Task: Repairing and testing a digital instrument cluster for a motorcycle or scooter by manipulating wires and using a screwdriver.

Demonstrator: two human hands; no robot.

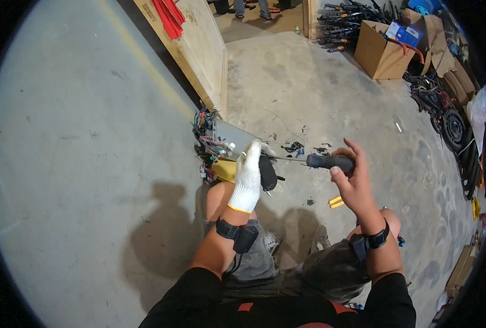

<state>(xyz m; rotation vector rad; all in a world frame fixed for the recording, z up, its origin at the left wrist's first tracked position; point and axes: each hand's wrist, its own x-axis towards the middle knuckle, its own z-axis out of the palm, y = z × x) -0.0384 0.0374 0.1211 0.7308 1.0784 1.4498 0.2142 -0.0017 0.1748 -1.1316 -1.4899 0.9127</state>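
Note:
My left hand (247,176), in a white knit glove, is closed on a black object (267,174) whose shape is partly hidden. My right hand (352,186) holds the thick dark handle of a screwdriver (329,161), index finger raised and thumb against it. The thin shaft points left to the black object; its tip is hidden by my glove. Just behind my left hand is a grey metal box (229,132) with bundles of coloured wires and connectors (204,131), above a yellow item (222,168). Small black parts (293,147) and yellow-handled pliers (336,202) lie on the floor.
A grey wall or panel (79,136) fills the left, beside a wooden door (199,60) with red strips. At back right are a cardboard box (374,54) and piled black parts (336,27); wheels (452,128) line the right. A person's legs (262,8) show beyond the doorway.

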